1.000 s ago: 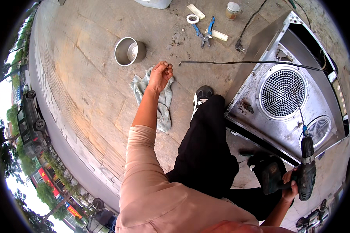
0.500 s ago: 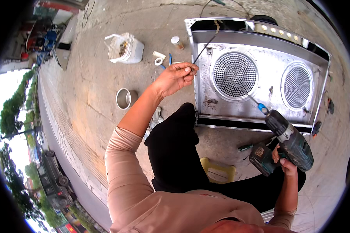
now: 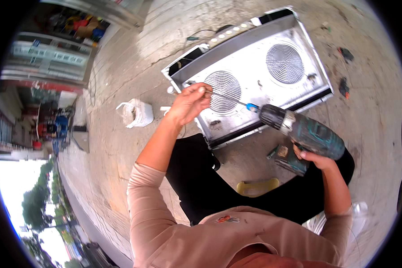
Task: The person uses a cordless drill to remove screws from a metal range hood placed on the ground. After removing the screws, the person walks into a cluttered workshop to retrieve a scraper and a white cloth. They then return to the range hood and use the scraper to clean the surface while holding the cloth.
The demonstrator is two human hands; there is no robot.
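Observation:
My right hand (image 3: 316, 160) grips a black and teal cordless drill (image 3: 314, 136). A blue fitting (image 3: 252, 107) at its chuck carries a long thin rod (image 3: 228, 97), which slants up-left over a stainless-steel panel housing (image 3: 257, 99) with two round perforated grilles (image 3: 285, 63). My left hand (image 3: 188, 102) is closed at the rod's far end, thumb and fingers pinched; whether they hold the rod tip or a small piece there cannot be made out. The housing lies on the concrete in front of my knees.
A white bucket (image 3: 143, 112), a small jar (image 3: 171, 90), a yellow stool (image 3: 257, 187) under me, dark scraps (image 3: 345, 54) right of the housing. A cluttered shopfront (image 3: 51, 62) stands at upper left; a road and trees (image 3: 38, 196) lie at lower left.
My view has swung toward the shopfront. The drill has risen and tilted leftward, and its rod's end now meets my left hand, which earlier was apart from it.

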